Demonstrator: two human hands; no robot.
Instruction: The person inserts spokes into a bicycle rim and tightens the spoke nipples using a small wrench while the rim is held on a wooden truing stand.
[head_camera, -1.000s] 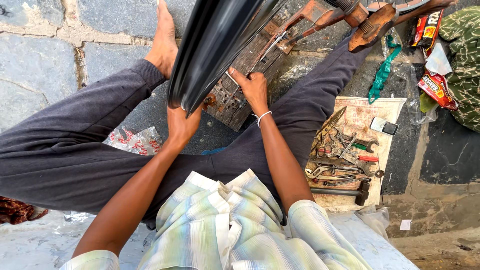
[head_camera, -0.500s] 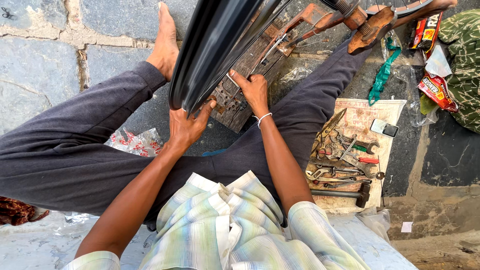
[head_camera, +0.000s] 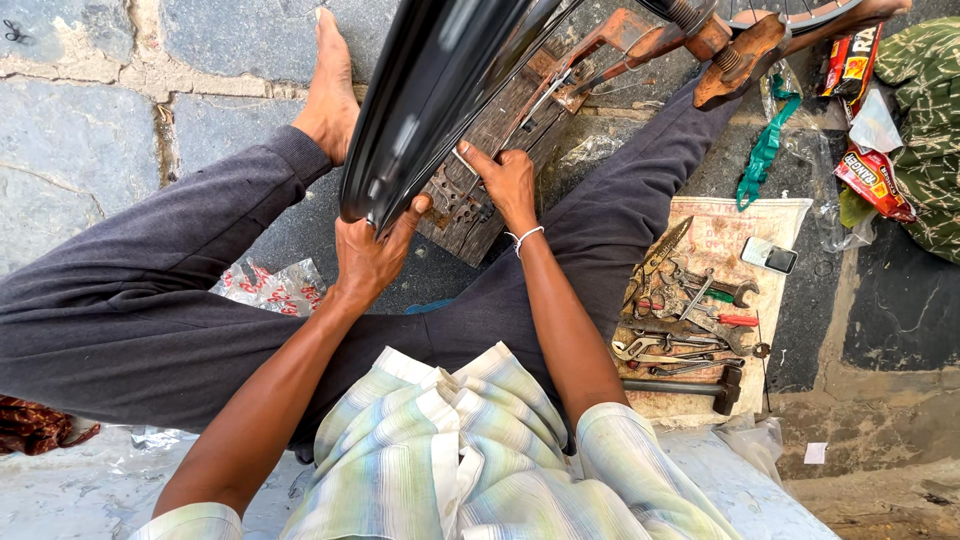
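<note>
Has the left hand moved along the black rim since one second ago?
Yes. The left hand slid a little toward the right hand, closer to the wooden block, and now grips the lower end of the black rim with its thumb raised.

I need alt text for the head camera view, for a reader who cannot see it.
Seen from above, a seated person's left hand grips the lower end of a glossy black curved mudguard, while the right hand rests on a worn wooden block. Hand tools lie on a cloth nearby.

Both hands work at a glossy black mudguard (head_camera: 440, 90): left hand (head_camera: 372, 255) grips its lower end, right hand (head_camera: 508, 185) rests on the wooden block (head_camera: 490, 150).
</note>
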